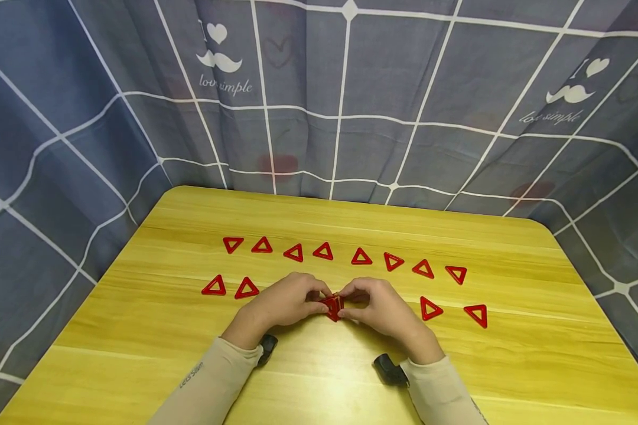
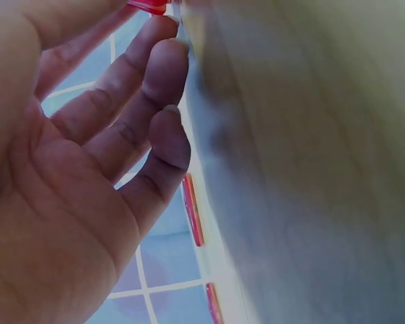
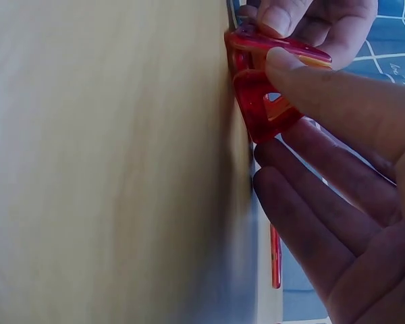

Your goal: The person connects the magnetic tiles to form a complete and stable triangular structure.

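Observation:
Close over the middle of the table, both hands meet at a small cluster of red triangular tiles (image 1: 332,308) with open centres, standing at angles to one another. My left hand (image 1: 289,300) pinches the cluster's left side between thumb and forefinger. From the other side, my right hand (image 1: 380,307) grips a tile (image 3: 248,111), its thumb pressed on the face. The right wrist view shows the left thumb (image 3: 277,20) at the far tile's edge. In the left wrist view only a corner of red tile (image 2: 148,5) shows, and the left hand's other fingers are loosely bent.
A row of several flat red triangles (image 1: 361,257) crosses the wooden table (image 1: 329,378) behind the hands. Two more triangles (image 1: 214,285) lie left of the hands, and another two (image 1: 430,309) lie to the right. A checked curtain (image 1: 308,141) hangs along the table's back edge.

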The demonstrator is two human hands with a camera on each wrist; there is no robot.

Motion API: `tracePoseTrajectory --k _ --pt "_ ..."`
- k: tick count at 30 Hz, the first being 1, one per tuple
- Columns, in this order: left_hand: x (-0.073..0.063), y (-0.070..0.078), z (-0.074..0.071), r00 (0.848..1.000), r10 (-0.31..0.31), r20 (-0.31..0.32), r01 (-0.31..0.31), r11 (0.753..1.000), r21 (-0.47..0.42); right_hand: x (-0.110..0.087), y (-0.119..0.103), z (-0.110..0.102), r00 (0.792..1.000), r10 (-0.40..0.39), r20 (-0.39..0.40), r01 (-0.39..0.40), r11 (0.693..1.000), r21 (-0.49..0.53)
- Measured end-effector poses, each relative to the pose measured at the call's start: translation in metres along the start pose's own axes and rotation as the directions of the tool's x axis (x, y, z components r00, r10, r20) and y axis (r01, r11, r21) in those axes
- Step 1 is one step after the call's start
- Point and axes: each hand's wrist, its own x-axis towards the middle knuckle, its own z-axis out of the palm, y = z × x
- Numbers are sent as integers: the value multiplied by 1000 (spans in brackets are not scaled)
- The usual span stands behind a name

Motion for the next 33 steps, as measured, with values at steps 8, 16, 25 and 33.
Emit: tracePoseTrajectory --k 8,16,25,33 --pt "0 0 0 1000 -12 -20 11 997 -70 1 0 1 1000 -24 0 24 999 -33" --pt "1 1 0 999 -19 -37 16 998 -67 2 0 1 1000 -5 4 5 1000 -18" --pt "1 0 1 997 -63 -49 56 991 -122 1 0 3 999 -36 -21 33 995 -99" --pt "-2 -5 -6 998 -43 -34 37 987 -159 0 1 -1 999 -39 -37 32 986 -167"
